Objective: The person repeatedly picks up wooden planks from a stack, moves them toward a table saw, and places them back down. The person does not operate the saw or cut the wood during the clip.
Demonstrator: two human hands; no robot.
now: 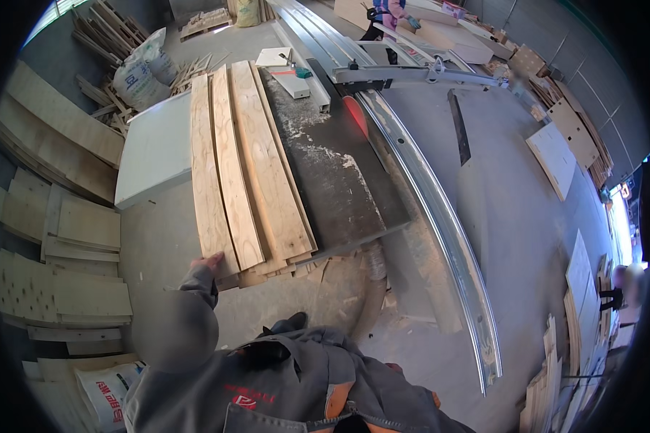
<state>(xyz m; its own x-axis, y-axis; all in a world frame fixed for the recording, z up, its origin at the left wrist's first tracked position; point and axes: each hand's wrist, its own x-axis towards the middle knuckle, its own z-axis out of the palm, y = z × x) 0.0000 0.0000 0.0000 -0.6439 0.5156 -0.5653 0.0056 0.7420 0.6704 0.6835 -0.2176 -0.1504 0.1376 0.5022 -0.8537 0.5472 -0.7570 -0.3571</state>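
Note:
At the near end of the leftmost wooden board [208,162], my left hand [211,264] grips the board's corner, with part of the hand resting on its top face. This long, pale board lies on a stack of similar ones. A second board [232,166] lies to its right, with a narrow dark gap between them. Further right, more long boards [267,159] lie in layers, their near ends uneven. My right hand does not show in the picture.
Right of the boards is a dark, sawdust-strewn saw table [339,191] with a red blade guard [355,115]. A long metal rail [440,216] runs alongside. Plywood panels [87,220] lean at the left; white sacks [143,76] stand behind. Another person [390,18] is at the far end.

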